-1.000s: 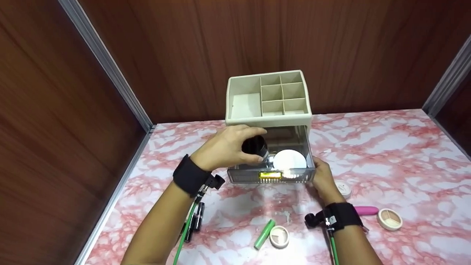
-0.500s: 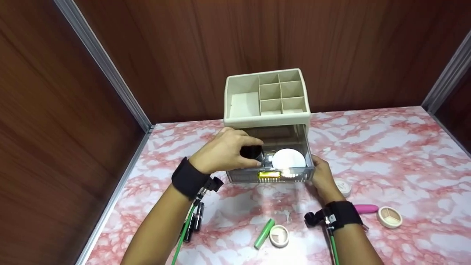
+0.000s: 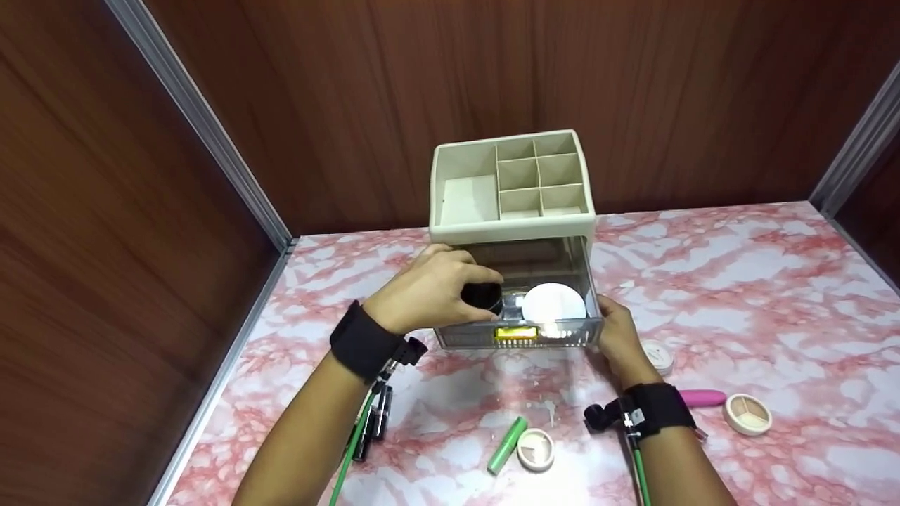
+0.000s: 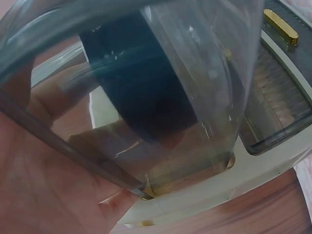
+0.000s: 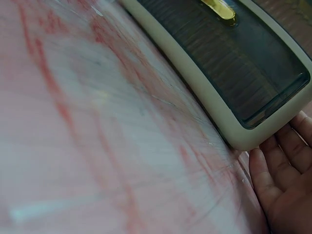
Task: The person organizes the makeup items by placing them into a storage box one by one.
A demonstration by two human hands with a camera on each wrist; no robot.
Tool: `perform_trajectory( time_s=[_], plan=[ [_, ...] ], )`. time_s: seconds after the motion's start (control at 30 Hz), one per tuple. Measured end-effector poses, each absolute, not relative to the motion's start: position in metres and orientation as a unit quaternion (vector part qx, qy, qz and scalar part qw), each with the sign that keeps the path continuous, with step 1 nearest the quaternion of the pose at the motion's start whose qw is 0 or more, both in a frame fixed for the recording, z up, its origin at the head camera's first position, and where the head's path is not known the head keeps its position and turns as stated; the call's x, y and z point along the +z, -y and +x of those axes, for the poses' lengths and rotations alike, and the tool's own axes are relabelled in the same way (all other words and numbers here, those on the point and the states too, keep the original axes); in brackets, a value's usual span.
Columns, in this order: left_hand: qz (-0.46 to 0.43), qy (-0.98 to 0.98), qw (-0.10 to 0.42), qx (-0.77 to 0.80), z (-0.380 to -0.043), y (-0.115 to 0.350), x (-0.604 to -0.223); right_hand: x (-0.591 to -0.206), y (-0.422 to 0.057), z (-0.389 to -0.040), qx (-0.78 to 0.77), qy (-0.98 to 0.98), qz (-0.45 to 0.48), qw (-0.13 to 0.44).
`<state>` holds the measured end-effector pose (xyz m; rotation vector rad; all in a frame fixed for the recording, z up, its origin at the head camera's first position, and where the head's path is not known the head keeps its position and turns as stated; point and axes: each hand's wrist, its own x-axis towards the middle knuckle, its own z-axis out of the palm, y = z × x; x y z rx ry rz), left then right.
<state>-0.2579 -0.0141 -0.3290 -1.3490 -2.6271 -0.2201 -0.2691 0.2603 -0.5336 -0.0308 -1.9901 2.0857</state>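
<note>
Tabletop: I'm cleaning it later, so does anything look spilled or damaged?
Possibly: a jagged white mark on the tabletop, near the green tube, breaks the marbling. Whether spill, chip or glare, I can't tell.

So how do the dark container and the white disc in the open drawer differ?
Color: the dark container is near-black; the white disc is bright white.
Handling: the left hand grips the dark container; no hand touches the white disc.
Position: dark container left, white disc right.
Shared: both are within the open drawer and look rounded.
</note>
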Motion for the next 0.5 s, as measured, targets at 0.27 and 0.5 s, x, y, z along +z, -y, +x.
perform_trajectory(
  time_s=[0.27,0.5],
  plan=[
    [-0.465,0.877,0.086,-0.080,-0.2585,0.0173,-0.3315,-0.5358,-0.2585,-0.2694,0.717,0.686,-0.008,0.126],
    [-0.480,0.869,0.085,-0.090,-0.2584,0.0198,-0.3301,-0.5315,-0.2610,-0.2675,0.736,0.670,-0.011,0.096]
  ],
)
